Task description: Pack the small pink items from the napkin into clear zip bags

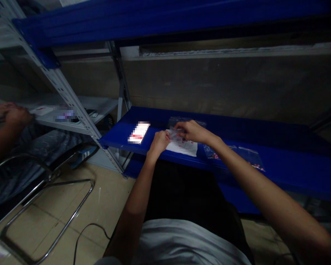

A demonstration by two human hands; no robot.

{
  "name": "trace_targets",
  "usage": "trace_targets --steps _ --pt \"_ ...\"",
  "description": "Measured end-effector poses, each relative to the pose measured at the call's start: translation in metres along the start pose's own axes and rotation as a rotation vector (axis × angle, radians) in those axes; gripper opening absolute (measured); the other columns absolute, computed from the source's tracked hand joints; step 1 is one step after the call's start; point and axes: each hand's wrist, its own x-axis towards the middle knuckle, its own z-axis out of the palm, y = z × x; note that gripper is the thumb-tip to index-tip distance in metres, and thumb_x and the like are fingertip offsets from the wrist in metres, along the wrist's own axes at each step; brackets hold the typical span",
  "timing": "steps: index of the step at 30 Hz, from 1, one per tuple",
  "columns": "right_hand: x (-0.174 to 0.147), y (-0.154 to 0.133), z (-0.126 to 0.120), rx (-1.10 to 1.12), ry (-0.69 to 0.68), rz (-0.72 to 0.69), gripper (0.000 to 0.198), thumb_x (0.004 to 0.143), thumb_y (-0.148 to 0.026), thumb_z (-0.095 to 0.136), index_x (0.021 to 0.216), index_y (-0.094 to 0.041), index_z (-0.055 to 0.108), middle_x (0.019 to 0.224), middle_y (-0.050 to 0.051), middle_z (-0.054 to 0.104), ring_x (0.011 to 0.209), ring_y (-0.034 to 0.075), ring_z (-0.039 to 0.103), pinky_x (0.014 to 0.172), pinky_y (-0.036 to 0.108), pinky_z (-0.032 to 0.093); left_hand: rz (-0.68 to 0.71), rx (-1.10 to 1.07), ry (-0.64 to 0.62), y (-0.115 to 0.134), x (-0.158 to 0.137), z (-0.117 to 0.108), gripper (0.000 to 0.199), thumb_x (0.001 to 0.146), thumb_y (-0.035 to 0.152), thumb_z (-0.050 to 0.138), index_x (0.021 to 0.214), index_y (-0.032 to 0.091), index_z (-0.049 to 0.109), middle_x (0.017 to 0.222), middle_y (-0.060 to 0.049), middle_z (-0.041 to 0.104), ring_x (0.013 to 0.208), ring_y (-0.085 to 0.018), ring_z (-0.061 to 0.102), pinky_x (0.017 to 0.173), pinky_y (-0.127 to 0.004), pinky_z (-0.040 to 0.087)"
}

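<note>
A small clear plastic bag (176, 135) is held up between my two hands, above a white sheet of paper (186, 148) on the blue shelf. My left hand (161, 141) pinches the bag's left edge. At its right side, the bent fingers of my right hand (192, 131) are closed on it. Small reddish bits lie on the paper under my fingers, too small to name. To the right, a clear bag (213, 152) and another clear bag (252, 158) lie flat with small pink pieces inside. One more clear bag (179, 120) lies behind my right hand, partly covered.
A lit phone (139, 132) lies left of my hands on the blue shelf (287, 158). An upper blue beam (165, 22) crosses overhead. The grey upright (68, 92) stands left. Beyond it are another person's hands (15, 114) and a metal-framed chair (68, 215).
</note>
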Motion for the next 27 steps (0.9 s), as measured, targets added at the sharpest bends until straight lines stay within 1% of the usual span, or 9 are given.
trace_targets --steps 4,6,9,11,15,20,24,27 --pt "-0.008 0.011 0.01 0.119 0.102 0.046 0.031 0.084 -0.021 0.072 0.115 -0.019 0.072 0.075 0.001 0.074 0.065 0.019 0.067 0.067 0.028 0.046 0.014 -0.002 0.003 0.0 0.0 -0.001 0.012 0.081 0.004 0.074 0.09 0.011 0.077 0.08 -0.006 0.073 0.075 -0.015 0.066 0.077 -0.025 0.052" --pt "-0.013 0.016 0.018 0.164 0.16 0.07 0.03 0.083 -0.027 0.074 0.113 -0.019 0.073 0.079 0.003 0.075 0.07 0.02 0.068 0.068 0.029 0.047 0.019 0.007 0.006 0.0 0.0 -0.001 0.013 0.08 0.004 0.075 0.091 0.012 0.076 0.081 -0.006 0.073 0.074 -0.014 0.065 0.077 -0.025 0.051" --pt "-0.02 0.021 0.031 0.171 0.231 0.105 0.029 0.081 -0.028 0.076 0.108 -0.018 0.074 0.086 0.005 0.077 0.077 0.021 0.069 0.071 0.029 0.047 0.026 0.007 0.009 0.001 0.0 -0.001 0.016 0.08 0.004 0.075 0.094 0.012 0.076 0.082 -0.006 0.073 0.074 -0.014 0.065 0.078 -0.025 0.052" --pt "-0.022 0.023 0.039 0.155 0.251 0.124 0.027 0.082 -0.028 0.075 0.108 -0.018 0.075 0.087 0.005 0.077 0.078 0.021 0.068 0.071 0.029 0.047 0.022 0.005 0.005 0.002 0.0 -0.001 0.016 0.08 0.004 0.075 0.095 0.011 0.075 0.082 -0.006 0.073 0.074 -0.014 0.065 0.078 -0.025 0.052" --pt "-0.022 0.024 0.048 0.102 0.28 0.144 0.02 0.086 -0.029 0.071 0.102 -0.018 0.075 0.083 0.005 0.076 0.074 0.021 0.067 0.069 0.029 0.044 0.014 0.024 0.01 0.003 -0.002 -0.003 0.019 0.081 0.002 0.072 0.097 0.012 0.075 0.082 -0.006 0.073 0.076 -0.015 0.065 0.079 -0.026 0.052" --pt "-0.02 0.022 0.049 0.092 0.299 0.12 0.014 0.089 -0.03 0.067 0.092 -0.018 0.074 0.084 0.006 0.077 0.075 0.021 0.066 0.071 0.029 0.043 0.018 0.003 0.023 0.002 -0.002 -0.003 0.02 0.081 0.001 0.07 0.097 0.012 0.074 0.083 -0.006 0.073 0.077 -0.015 0.066 0.08 -0.025 0.051" --pt "-0.021 0.023 0.049 0.112 0.32 0.12 0.016 0.091 -0.031 0.064 0.093 -0.019 0.074 0.085 0.005 0.077 0.076 0.021 0.066 0.073 0.029 0.044 0.029 -0.011 0.041 0.001 -0.002 -0.003 0.024 0.083 -0.002 0.064 0.1 0.012 0.074 0.083 -0.006 0.073 0.08 -0.016 0.067 0.081 -0.025 0.051" --pt "-0.021 0.024 0.051 0.131 0.345 0.146 0.017 0.091 -0.032 0.065 0.095 -0.019 0.075 0.085 0.006 0.077 0.077 0.022 0.066 0.074 0.03 0.044 0.031 -0.015 0.046 0.001 -0.002 -0.002 0.024 0.083 0.0 0.065 0.103 0.012 0.073 0.084 -0.005 0.072 0.078 -0.015 0.066 0.08 -0.025 0.052"
